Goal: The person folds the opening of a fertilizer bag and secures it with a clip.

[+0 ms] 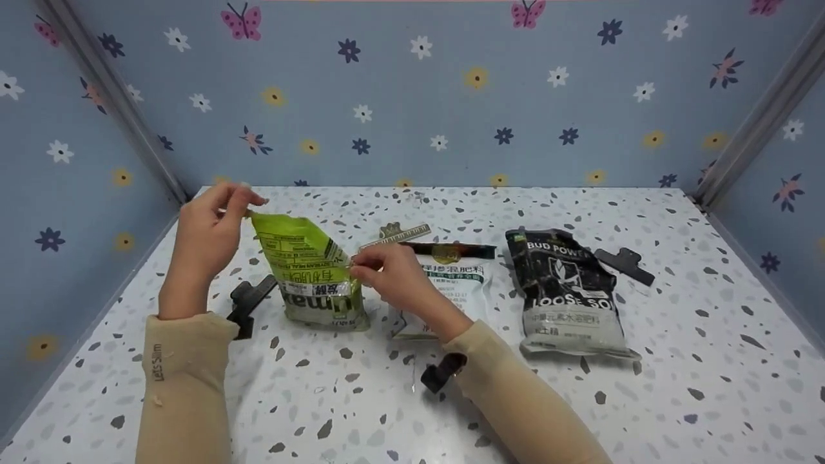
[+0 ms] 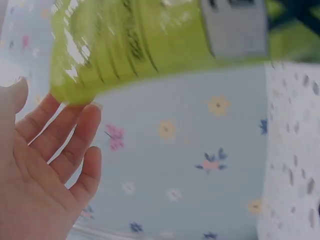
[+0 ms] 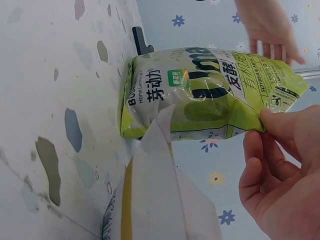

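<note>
A green-and-white fertilizer bag (image 1: 303, 258) stands upright on the table, its top narrowing to a raised corner. My right hand (image 1: 403, 280) pinches the bag's right edge between thumb and fingers, plain in the right wrist view, where the hand (image 3: 285, 175) has the green edge. At the upper left corner is my left hand (image 1: 209, 229). In the left wrist view this hand (image 2: 50, 160) has loosely bent, spread fingers, the tips at the bag's corner (image 2: 75, 85) and the thumb apart from it. Beside the bag lies a black clip (image 1: 250, 298), partly behind the left sleeve.
A white fertilizer bag (image 1: 451, 270) lies right of the green one, partly behind my right hand. Farther right lies a black-and-grey bag (image 1: 567, 290) with a black clip (image 1: 625, 264) beside it. A metal ruler clip (image 1: 403, 233) lies behind; another black clip (image 1: 441, 374) is by the right sleeve.
</note>
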A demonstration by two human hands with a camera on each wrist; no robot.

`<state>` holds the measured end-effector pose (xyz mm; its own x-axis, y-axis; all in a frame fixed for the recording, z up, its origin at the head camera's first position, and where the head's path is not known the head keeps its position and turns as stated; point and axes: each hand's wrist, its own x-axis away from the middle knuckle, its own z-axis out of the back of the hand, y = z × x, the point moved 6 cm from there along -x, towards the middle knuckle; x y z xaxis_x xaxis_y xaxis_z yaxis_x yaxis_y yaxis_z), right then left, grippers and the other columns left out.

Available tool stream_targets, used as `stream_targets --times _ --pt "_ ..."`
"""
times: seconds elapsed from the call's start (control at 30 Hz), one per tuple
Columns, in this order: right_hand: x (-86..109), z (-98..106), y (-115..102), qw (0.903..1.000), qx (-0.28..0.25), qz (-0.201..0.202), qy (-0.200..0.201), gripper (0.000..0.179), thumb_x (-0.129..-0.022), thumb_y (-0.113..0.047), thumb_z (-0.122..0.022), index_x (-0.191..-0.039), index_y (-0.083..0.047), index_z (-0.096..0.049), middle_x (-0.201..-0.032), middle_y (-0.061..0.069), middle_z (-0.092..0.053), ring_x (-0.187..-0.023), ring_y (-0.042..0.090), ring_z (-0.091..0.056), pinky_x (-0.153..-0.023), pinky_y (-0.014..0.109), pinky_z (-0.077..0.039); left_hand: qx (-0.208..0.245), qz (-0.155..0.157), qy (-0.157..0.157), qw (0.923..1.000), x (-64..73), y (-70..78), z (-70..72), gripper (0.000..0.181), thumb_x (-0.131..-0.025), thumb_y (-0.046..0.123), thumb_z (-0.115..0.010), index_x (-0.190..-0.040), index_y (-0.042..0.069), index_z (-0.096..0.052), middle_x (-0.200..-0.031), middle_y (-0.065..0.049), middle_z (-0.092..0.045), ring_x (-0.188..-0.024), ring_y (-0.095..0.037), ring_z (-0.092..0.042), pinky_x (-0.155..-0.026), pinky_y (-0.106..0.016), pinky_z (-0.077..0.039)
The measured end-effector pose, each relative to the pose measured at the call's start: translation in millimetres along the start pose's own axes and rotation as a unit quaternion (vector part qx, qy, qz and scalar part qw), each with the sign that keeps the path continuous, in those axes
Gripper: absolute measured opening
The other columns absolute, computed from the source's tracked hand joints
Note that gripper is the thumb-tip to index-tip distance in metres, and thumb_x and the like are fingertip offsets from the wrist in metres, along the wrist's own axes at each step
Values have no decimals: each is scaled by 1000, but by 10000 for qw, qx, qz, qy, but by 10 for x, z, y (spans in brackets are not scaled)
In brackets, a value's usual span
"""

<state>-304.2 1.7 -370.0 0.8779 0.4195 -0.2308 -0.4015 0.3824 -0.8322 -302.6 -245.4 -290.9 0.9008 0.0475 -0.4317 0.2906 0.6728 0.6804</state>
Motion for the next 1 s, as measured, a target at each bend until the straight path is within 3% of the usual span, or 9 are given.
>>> stream_targets --times 0.1,0.17,0.3,0.57,0.67,0.73,0.83,1.0 --pt "7 -5 -2 10000 -3 -12 -42 7 -93 -15 -72 -98 -12 -77 -85 -7 -69 -77 11 -63 -68 26 -54 -290 563 -589 9963 9 -267 -23 56 -104 55 -38 -122 7 -61 -120 -17 -61 -109 -33 -55 -87 -52 -42" --pt "11 -6 -1 10000 -3 -18 -63 8 -93 -15 -72 -98 -12 -77 -85 -7 -69 -77 11 -63 -67 26 -54 -579 911 -1067 9884 22 -422 -62 60 -104 55 -37 -128 4 -56 -127 -21 -58 -115 -39 -53 -90 -58 -42" --pt "12 -5 7 10000 -10 8 -78 8 -94 -15 -71 -99 -11 -76 -85 -6 -69 -78 10 -63 -68 25 -54 -1161 1428 -1885 9647 53 -685 -138 69 -102 59 -37 -132 -1 -51 -134 -29 -51 -116 -46 -51 -90 -62 -42" --pt "14 -3 22 10000 -23 18 -75 11 -94 -16 -71 -101 -10 -76 -87 -5 -70 -78 9 -63 -68 25 -53 -1716 2109 -2774 9215 152 -1074 -245 69 -98 52 -55 -131 -8 -50 -132 -33 -49 -107 -45 -54 -86 -57 -46" --pt "16 -3 31 9999 -83 -99 -107 13 -94 -18 -71 -103 -10 -76 -87 -5 -69 -78 11 -63 -65 25 -54 -1773 2374 -2986 9072 194 -1197 -273 66 -96 46 -61 -131 -10 -51 -129 -32 -51 -110 -44 -53 -90 -57 -46" --pt "14 0 35 9997 -132 -168 -148 15 -93 -19 -72 -105 -10 -76 -88 -4 -69 -78 11 -63 -63 27 -56 -1828 2458 -3046 9019 207 -1257 -282 64 -95 43 -64 -129 -10 -54 -128 -31 -53 -111 -44 -53 -91 -57 -45" --pt "11 10 38 9991 -245 -252 -253 19 -93 -17 -73 -109 -8 -75 -91 -2 -70 -78 12 -64 -61 32 -57 -1943 2541 -2998 8988 208 -1313 -271 60 -92 42 -68 -122 -9 -59 -125 -29 -56 -108 -42 -54 -89 -56 -46" --pt "6 35 37 9978 -331 -383 -435 23 -93 -14 -72 -114 -7 -74 -96 -1 -72 -83 21 -68 -68 29 -56 -1973 2536 -2984 8987 209 -1320 -250 60 -89 44 -71 -115 -9 -61 -115 -26 -60 -96 -36 -55 -81 -51 -47"
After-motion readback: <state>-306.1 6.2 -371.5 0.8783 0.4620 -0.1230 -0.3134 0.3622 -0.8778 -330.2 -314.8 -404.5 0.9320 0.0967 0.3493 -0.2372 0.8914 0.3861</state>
